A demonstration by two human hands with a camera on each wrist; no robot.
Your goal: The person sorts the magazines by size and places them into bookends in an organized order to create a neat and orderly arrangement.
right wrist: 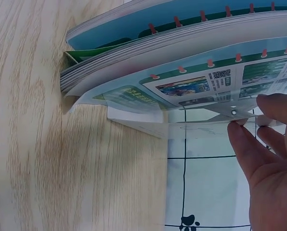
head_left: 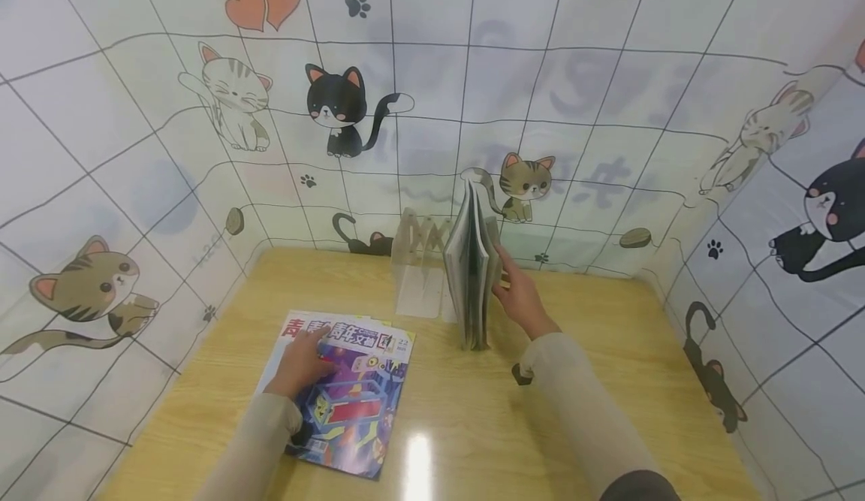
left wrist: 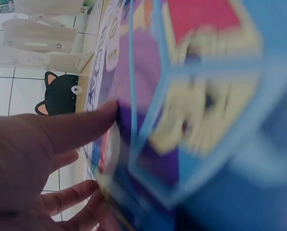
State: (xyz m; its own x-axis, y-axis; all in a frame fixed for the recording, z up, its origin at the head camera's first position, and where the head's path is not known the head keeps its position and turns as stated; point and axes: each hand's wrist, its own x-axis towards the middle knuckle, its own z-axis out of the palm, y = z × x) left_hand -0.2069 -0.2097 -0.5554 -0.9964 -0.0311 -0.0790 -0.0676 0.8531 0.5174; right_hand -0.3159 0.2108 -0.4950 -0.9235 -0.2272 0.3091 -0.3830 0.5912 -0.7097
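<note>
On the left of the table, in the head view, several magazines lie overlapped, the top magazine (head_left: 358,403) with a colourful purple and blue cover. My left hand (head_left: 302,362) grips its left side; the left wrist view has the thumb (left wrist: 81,127) on the cover and fingers (left wrist: 81,197) under the edge. A pale expandable book rack (head_left: 419,291) stands at the back, with upright magazines (head_left: 466,283) at its right end. My right hand (head_left: 523,298) pinches the rack's right end panel (right wrist: 196,129), the thumb on the magazine side and fingers outside.
The wooden table (head_left: 588,411) meets cat-printed, grid-patterned sheets (head_left: 432,110) at the back and both sides. Slatted parts of the rack (left wrist: 42,36) appear beyond the left hand in the left wrist view.
</note>
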